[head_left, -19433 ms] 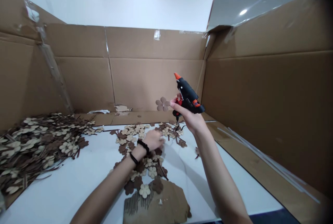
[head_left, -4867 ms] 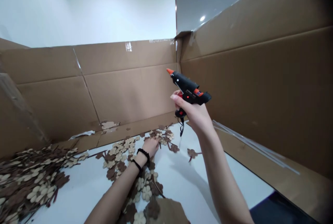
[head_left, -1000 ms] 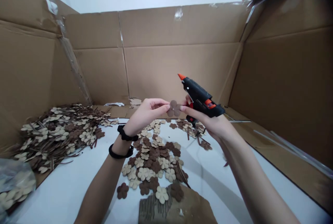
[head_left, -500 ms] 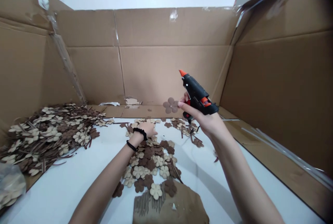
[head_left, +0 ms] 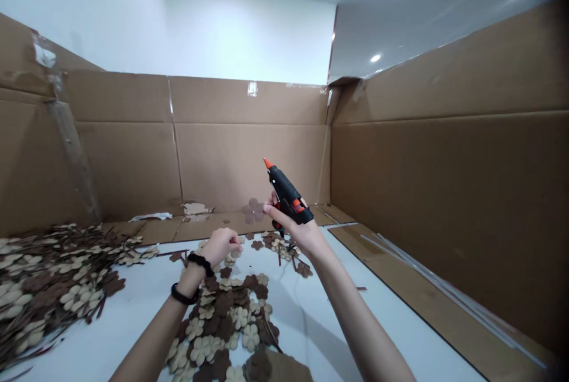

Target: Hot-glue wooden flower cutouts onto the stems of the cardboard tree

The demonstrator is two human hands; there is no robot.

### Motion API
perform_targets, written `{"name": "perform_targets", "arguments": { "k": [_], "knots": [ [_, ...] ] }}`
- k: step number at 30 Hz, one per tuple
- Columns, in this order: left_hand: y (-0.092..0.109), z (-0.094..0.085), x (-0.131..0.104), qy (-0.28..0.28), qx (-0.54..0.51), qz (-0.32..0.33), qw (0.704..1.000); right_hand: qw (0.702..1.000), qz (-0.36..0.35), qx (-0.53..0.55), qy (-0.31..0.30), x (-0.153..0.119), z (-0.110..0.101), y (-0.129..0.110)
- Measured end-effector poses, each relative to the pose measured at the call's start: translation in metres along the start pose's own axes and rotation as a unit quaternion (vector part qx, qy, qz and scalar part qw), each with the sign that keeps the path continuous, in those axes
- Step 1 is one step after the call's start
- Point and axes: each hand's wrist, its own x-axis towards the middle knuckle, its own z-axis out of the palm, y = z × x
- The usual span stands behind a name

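My right hand (head_left: 284,219) is wrapped round a black and orange hot glue gun (head_left: 287,188), its orange nozzle tilted up and to the left. Between thumb and finger the same hand pinches a brown flower cutout (head_left: 253,211) with a small pale spot at its centre. My left hand (head_left: 221,246), with two black bands at the wrist, hovers over the far part of a heap of brown and cream flower cutouts (head_left: 224,305). Its fingers are curled together, and what is in them, if anything, is hidden.
Cardboard walls (head_left: 249,151) enclose the white table (head_left: 137,299) at the back and sides. A big pile of flowers and thin strips (head_left: 66,281) lies at left. A smaller flower group (head_left: 278,243) sits beneath the glue gun. A cardboard piece (head_left: 284,367) lies in front.
The view has tilted up and turned right, so everything sits lower and further left. My left hand has lifted off the flowers, its fingers now curled. The right hand keeps the glue gun and brown flower.
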Motion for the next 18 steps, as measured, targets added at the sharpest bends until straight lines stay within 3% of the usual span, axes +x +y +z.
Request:
{"name": "perform_targets", "arguments": {
  "k": [4,8,13,18],
  "knots": [
    [0.029,-0.047,-0.021,0.108,-0.091,0.027,0.99,0.999,-0.019,0.016,0.035,-0.003,-0.002,-0.003],
    [0.057,-0.076,-0.052,0.151,-0.241,0.059,0.957,0.996,-0.051,0.013,0.076,-0.004,0.0,-0.006],
    [0.082,-0.074,-0.069,0.23,-0.346,0.089,0.905,0.993,-0.054,0.009,0.108,-0.005,0.007,-0.005],
    [0.09,-0.057,-0.066,0.258,-0.373,0.054,0.89,0.994,-0.037,0.006,0.1,-0.006,0.014,-0.004]
  ]
}}
